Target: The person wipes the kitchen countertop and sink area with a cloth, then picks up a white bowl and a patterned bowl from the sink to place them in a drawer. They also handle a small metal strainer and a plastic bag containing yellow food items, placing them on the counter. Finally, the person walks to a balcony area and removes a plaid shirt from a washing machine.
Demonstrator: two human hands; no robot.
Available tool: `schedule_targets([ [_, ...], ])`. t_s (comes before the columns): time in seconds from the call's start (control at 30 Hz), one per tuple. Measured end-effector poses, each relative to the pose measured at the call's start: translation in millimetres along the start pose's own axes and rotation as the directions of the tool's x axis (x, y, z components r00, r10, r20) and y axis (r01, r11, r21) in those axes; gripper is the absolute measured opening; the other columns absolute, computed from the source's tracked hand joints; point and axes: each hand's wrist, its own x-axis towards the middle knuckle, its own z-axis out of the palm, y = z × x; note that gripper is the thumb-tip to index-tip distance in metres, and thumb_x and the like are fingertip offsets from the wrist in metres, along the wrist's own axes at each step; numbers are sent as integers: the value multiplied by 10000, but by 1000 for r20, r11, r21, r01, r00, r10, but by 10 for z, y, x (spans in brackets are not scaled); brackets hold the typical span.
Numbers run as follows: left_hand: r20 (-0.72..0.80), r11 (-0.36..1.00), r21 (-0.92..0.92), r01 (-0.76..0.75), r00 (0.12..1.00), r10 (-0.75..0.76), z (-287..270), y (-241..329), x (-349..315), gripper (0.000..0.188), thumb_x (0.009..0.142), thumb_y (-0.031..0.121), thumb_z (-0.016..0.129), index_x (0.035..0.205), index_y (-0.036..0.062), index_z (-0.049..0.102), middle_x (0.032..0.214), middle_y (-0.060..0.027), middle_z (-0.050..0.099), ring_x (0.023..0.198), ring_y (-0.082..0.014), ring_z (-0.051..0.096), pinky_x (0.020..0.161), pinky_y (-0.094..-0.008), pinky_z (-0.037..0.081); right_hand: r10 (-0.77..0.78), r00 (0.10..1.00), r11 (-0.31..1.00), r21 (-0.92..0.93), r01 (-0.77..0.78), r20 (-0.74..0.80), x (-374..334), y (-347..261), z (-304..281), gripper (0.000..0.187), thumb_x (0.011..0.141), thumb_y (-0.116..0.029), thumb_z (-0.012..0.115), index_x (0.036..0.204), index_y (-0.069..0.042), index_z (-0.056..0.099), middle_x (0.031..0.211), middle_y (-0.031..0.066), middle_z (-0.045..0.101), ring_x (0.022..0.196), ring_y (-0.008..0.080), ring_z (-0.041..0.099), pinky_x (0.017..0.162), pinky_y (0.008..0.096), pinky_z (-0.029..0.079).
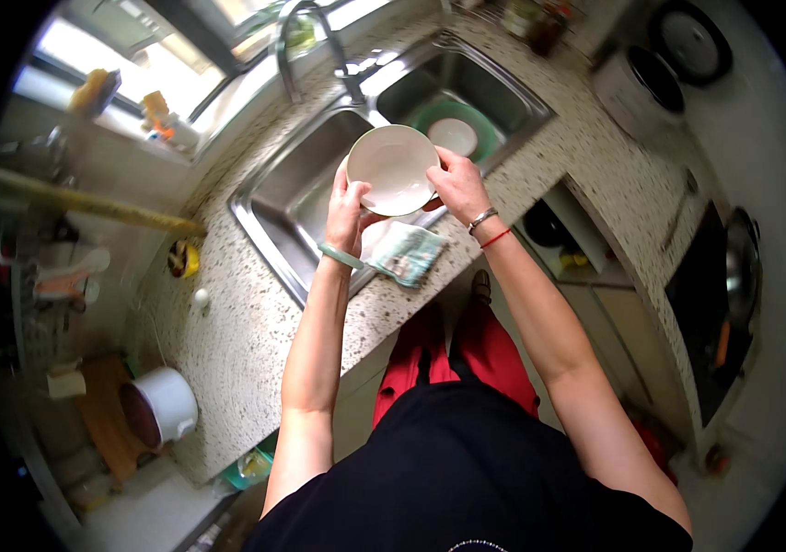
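A white bowl (393, 168) is held up over the double sink (292, 202), its hollow inside facing me. My left hand (345, 213) grips its left rim, thumb lying over the edge. On the right side my right hand (459, 184) has its fingers closed on the rim. Just below the bowl, a light green and white cloth (409, 253) lies on the sink's front edge and the counter. In the right basin sits a green basin (488, 138) with a smaller white bowl (453, 137) inside it.
A curved faucet (327, 46) rises behind the sink. Speckled countertop (227, 368) runs to both sides. A white pot (165, 405) stands at lower left, a rice cooker (637, 87) at upper right. A black stove (710, 304) with a pan (741, 267) is at far right.
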Motion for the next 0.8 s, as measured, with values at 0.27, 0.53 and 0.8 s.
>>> schedule_targets([
  [0.27, 401, 975, -110, 192, 906, -134, 1667, -874, -212, 545, 864, 126, 495, 1399, 86, 400, 1302, -75, 517, 1184, -211, 520, 954, -359, 474, 168, 897, 981, 163, -109, -409, -1178, 537, -1590, 464, 927, -409, 583, 1150, -6, 640, 865, 52, 668, 697, 138, 656, 506, 297, 566],
  [0.53, 585, 897, 95, 431, 705, -401, 3458, -2359, -1291, 543, 836, 164, 508, 1362, 42, 453, 1280, -89, 534, 1187, -226, 511, 976, -357, 435, 493, 468, 822, 570, 27, -734, -3001, 1134, -3117, 575, 958, -581, 450, 1173, -89, 656, 1019, 14, 671, 935, 107, 635, 717, 286, 525],
  [0.8, 564, 772, 350, 530, 539, -626, 4686, -3810, -2403, 642, 815, 133, 524, 1443, 69, 404, 1182, -83, 598, 1055, -191, 580, 879, -315, 473, 613, 386, 530, 721, 446, -689, -4592, 2269, -4356, 617, 992, -544, 377, 1344, -59, 523, 1252, 65, 628, 1162, 158, 548, 931, 321, 439],
])
